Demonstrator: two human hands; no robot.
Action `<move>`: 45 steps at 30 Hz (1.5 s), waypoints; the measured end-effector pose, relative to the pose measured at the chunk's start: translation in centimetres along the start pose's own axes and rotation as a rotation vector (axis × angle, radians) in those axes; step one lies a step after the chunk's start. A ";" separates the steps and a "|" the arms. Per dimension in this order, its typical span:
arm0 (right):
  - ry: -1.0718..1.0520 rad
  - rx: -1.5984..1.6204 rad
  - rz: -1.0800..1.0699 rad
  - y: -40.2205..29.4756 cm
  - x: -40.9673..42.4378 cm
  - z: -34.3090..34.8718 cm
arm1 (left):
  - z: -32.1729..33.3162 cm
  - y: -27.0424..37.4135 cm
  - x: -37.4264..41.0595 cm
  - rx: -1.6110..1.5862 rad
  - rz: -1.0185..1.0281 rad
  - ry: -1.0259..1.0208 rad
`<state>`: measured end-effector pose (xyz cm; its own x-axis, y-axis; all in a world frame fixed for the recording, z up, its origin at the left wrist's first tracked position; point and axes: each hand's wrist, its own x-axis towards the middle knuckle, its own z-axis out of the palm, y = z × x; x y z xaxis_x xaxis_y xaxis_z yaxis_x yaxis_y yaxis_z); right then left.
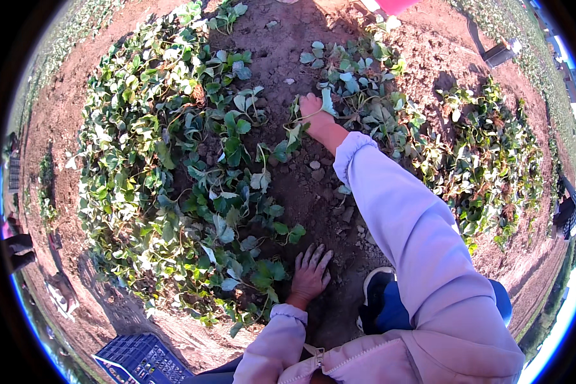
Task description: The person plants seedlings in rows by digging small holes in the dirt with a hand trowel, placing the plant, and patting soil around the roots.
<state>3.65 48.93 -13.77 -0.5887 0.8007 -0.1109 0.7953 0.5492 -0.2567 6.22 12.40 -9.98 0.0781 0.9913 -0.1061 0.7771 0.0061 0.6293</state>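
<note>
My right hand [314,114] reaches forward, its fingers curled around a leafy strawberry runner [295,132] just above the soil; a pale leaf lies over the back of the hand. My left hand [311,273] rests palm down on the dark soil, fingers spread and dirty, with nothing held. To its left lies a dense heap of strawberry plants [139,192] with wilted leaves. Another loose pile of strawberry plants [360,81] sits just beyond and to the right of my right hand.
A blue plastic crate [144,360] stands at the lower left. More plants [485,163] lie in a pile on the right. A dark container [501,53] stands at the upper right. My shoe [377,297] is on the soil. Parts of other people show at both side rims.
</note>
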 end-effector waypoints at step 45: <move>-0.207 0.219 0.410 17.6 -33.9 -9.5 | 0.9 0.8 0.1 0.128 0.101 0.108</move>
<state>39.00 33.75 -5.45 -0.2681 0.8636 -0.4270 0.9312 0.1186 -0.3447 7.42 12.34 -10.21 0.0974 0.9944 0.0406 0.8423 -0.1041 0.5289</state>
